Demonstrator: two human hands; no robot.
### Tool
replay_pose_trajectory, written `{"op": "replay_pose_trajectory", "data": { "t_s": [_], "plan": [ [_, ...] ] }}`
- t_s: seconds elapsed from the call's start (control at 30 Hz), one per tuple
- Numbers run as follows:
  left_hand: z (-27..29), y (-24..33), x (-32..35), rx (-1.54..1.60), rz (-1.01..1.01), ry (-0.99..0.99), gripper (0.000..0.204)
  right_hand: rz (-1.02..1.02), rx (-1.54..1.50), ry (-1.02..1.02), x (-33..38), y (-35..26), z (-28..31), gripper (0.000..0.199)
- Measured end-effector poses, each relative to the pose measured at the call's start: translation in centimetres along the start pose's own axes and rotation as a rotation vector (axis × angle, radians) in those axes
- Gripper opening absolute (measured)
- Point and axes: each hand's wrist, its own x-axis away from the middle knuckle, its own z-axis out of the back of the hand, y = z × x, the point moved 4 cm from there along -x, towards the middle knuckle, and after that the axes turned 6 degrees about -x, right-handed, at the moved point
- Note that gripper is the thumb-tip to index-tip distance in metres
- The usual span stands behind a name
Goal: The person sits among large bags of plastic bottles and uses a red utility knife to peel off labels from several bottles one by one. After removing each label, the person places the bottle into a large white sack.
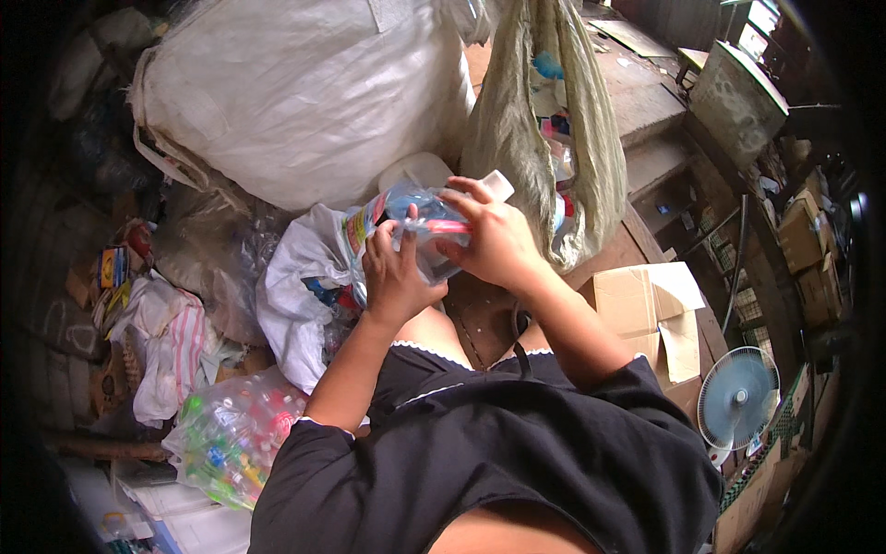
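Clear crushed plastic, a bottle [420, 231] with a bright label, is clamped between both hands above the person's knees: the left hand [395, 277] cups it from below with fingers curled up its side, while the right hand [494, 242] wraps over the top, holding a pink-handled tool [448, 225] against the label, apparently so one hand steadies the bottle while the other works on its wrapping. The bottle lies crosswise between the two palms, its capped end poking out past the right fingers. Just below, a white plastic bag [295, 295] gapes open; a clear bag of coloured caps [231, 439] sits by the left elbow. Beyond stand a big white woven sack [305, 92] and a hanging greenish sack [517, 129]; a cardboard box [646, 305] and a blue fan [736, 397] lie right.
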Motion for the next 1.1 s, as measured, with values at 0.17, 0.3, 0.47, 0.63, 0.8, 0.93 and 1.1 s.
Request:
{"op": "replay_pose_trajectory", "data": {
  "t_s": [0.17,0.3,0.47,0.63,0.8,0.93,1.1],
  "plan": [
    [-0.9,-1.4,-0.2,0.168,0.224,-0.039,0.106,0.236,-0.255,0.149,0.9,1.0,-2.0,0.023],
    [-3.7,-4.2,0.9,0.524,0.443,-0.265,0.095,0.038,-0.544,0.176,2.1,2.2,-2.2,0.015],
    [-7.7,-5.0,2.7,0.857,0.427,-0.263,0.093,-0.346,-1.173,0.529,1.9,6.0,-1.5,0.011],
    [-11.0,-7.8,4.5,1.629,0.762,-0.236,0.059,-0.287,-1.021,0.360,1.3,6.4,0.1,0.010],
    [-8.7,-6.1,3.3,1.701,0.743,-0.291,0.070,-0.406,-0.980,-0.258,3.0,5.0,-2.7,0.029],
    [-7.6,-5.2,2.3,1.876,0.684,-0.322,0.086,-0.508,-0.954,-0.296,3.5,5.1,-2.9,0.047],
    [-7.0,-3.4,2.4,1.578,0.274,-0.636,0.106,-0.516,-1.055,0.199,1.5,7.2,-0.5,0.044]
  ]
}}
